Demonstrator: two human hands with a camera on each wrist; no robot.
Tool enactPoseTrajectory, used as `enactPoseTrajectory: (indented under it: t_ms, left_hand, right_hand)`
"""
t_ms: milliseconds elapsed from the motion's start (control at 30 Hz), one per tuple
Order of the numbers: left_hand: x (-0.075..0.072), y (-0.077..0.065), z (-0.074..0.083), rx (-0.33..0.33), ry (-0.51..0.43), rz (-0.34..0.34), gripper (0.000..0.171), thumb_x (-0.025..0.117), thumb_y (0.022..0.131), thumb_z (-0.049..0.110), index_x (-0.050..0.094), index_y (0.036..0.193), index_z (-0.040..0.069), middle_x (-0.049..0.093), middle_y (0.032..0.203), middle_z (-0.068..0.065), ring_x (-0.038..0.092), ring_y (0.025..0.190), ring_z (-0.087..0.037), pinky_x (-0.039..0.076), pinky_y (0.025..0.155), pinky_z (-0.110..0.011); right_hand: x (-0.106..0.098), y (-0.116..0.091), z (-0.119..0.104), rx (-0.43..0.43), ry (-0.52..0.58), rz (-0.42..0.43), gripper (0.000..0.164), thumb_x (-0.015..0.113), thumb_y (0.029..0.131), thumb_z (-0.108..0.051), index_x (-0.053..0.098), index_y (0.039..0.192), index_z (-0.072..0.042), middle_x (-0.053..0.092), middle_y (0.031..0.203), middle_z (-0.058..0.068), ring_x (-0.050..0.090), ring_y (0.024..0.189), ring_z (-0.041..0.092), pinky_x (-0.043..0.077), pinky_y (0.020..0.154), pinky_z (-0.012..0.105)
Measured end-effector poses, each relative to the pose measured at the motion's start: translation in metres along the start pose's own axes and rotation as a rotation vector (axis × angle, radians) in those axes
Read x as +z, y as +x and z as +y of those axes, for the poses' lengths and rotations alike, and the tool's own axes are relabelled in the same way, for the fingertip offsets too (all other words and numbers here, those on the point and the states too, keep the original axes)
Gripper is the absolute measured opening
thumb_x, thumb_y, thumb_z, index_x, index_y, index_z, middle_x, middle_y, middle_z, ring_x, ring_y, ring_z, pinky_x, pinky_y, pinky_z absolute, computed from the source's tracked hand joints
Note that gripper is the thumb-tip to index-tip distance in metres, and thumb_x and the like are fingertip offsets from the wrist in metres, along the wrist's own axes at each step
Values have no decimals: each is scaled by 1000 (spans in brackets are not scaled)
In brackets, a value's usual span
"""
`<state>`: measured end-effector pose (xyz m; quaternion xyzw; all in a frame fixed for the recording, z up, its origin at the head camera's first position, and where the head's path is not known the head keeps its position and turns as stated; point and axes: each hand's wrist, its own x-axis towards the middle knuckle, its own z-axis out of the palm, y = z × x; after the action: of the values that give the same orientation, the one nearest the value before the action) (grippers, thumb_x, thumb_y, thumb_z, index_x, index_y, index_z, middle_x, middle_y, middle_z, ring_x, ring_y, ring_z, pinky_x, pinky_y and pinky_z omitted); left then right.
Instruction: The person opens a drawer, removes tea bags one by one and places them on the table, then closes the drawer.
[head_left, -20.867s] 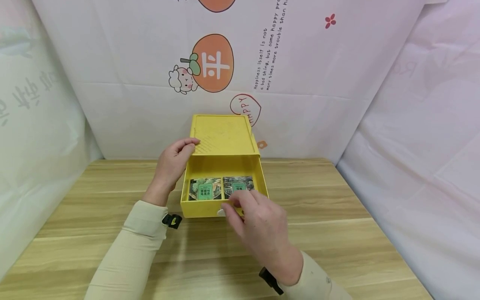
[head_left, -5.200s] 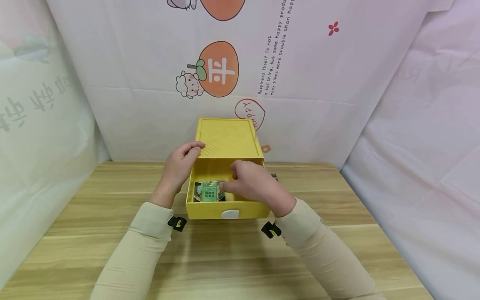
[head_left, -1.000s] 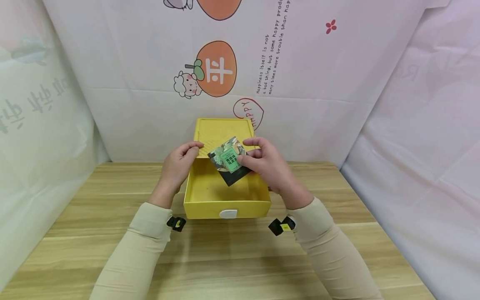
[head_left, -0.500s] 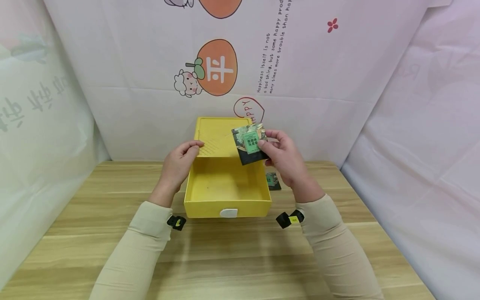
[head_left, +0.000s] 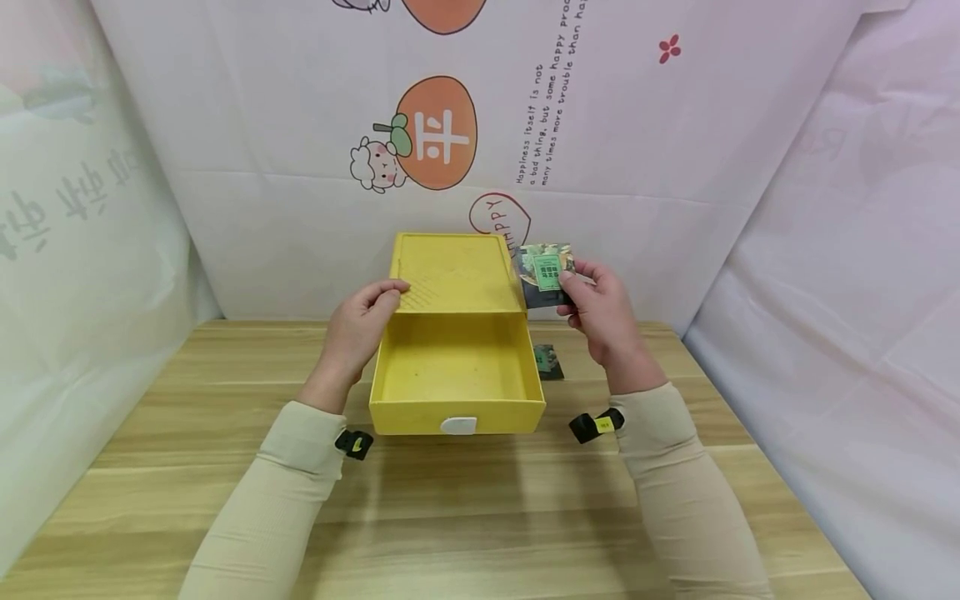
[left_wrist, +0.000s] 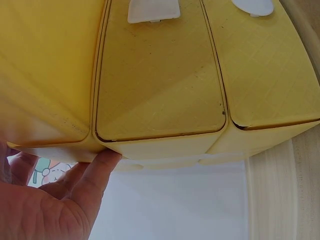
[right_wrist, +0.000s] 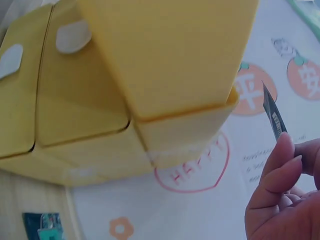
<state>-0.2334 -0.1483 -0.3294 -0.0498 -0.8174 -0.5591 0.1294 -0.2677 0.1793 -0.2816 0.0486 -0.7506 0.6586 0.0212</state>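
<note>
Pale wood table (head_left: 420, 517) below, white printed cloth (head_left: 600, 125) behind, and between them stands our yellow chest (head_left: 457, 271), its top drawer (head_left: 420, 418) out and bare as far as we can see! Our left hand (head_left: 358, 325) grips the chest's left top edge, and just off its right top corner our right hand (head_left: 600, 312) pinches a green packet (head_left: 545, 275) between thumb and fingers, up in the air and clear of the chest. One more packet, the loose packet (head_left: 550, 362), lies low beside the chest's right side.

We'd call this the carry, so how do we do it well? Pinch lightly to spare that thin packet a crease, swing wide of the chest's right corner, then lower it flat, without nudging the loose packet. And let's brace the chest, not shove it!

Now, what's kept from us? Our thumb covers some print, and the right wrist view catches the held packet almost edge-on. The drawer wall hides part of the loose packet, and that wrist view cuts it off below. As for the drawer's far end, under the chest's top, we simply can't tell
</note>
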Motion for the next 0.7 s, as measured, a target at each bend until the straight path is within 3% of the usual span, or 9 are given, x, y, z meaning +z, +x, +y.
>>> enactPoseTrajectory:
  t_ms: [200,333,533,700]
  left_hand:
    - [1,0,1,-8,-2,2,41,47,108,43,70,135,22,62,145,2,55,116,-24,44,100,-42]
    - [1,0,1,-5,1,-2,41,47,108,44,69,135,22,61,146,2,54,111,-25,42,96,-42]
    - [1,0,-1,1,9,-4,42,46,109,45,69,135,22,61,146,3,53,106,-26,40,91,-42]
    - [0,1,-1,-1,4,-6,42,46,109,45,69,136,22,60,147,2,55,115,-25,43,98,-42]
  right_hand:
    - [-10,10,14,22,17,30,48,52,110,-25,42,150,-1,62,103,3,52,65,5,43,54,16]
    - [-15,14,24,47,16,47,43,52,110,-25,45,146,-2,60,101,2,48,67,5,41,52,16]
    - [-24,20,39,91,-5,65,47,51,111,-26,44,150,-2,56,103,1,49,69,4,43,55,16]
    - [-29,25,49,146,-10,85,47,51,110,-25,43,152,-3,54,103,0,52,72,5,46,58,17]
